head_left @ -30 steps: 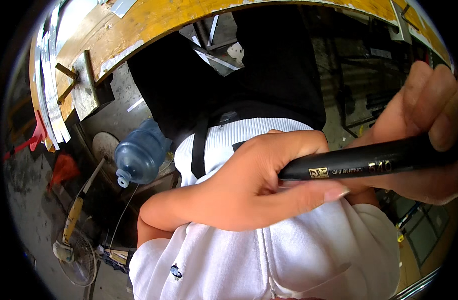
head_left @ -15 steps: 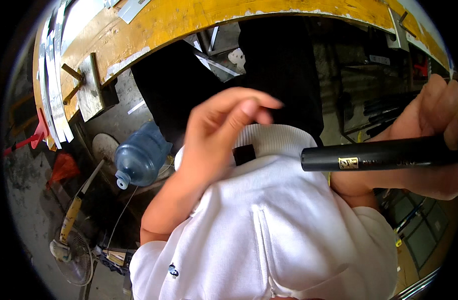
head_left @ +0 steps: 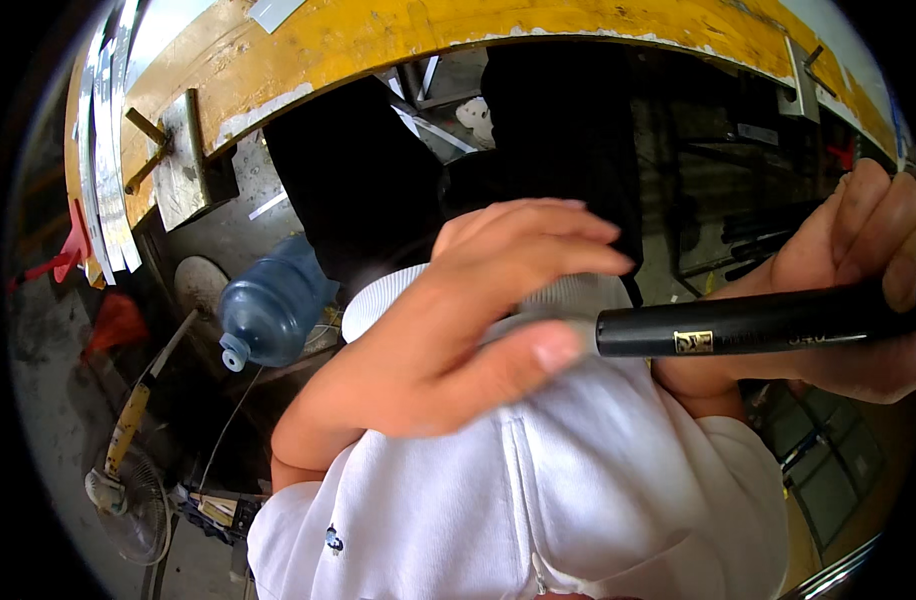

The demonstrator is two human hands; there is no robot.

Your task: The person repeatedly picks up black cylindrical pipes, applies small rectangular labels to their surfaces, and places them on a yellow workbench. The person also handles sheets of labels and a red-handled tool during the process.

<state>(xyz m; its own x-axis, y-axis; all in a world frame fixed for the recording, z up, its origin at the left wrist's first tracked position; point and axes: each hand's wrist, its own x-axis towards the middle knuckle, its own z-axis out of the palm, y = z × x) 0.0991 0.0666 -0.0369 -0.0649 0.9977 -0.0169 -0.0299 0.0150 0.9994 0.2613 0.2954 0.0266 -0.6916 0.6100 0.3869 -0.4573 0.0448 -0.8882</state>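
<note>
A black pen-like cylinder (head_left: 748, 322) with a small gold emblem lies across the right side, close to the camera. My right hand (head_left: 873, 235) has its fingers curled at the far right, with a fingertip against the cylinder near its outer end. That outer end runs into the dark rim. In front of my white shirt (head_left: 578, 470), my left hand (head_left: 488, 310) is spread, thumb apart from the stretched fingers and slightly smeared by motion. Its thumb tip comes close to the cylinder's inner end, where a pale blurred patch shows; whether they touch is unclear.
A yellow worktable (head_left: 378, 45) curves along the top, with metal strips (head_left: 108, 150) at its left end and a metal clamp (head_left: 183, 165) on its edge. On the left are a blue water bottle (head_left: 273, 305), a fan (head_left: 128, 505) and a red dustpan-like piece (head_left: 118, 325).
My left hand has moved right toward the cylinder's inner end, and its bent fingers have straightened and spread. The cylinder and my right hand have shifted only slightly.
</note>
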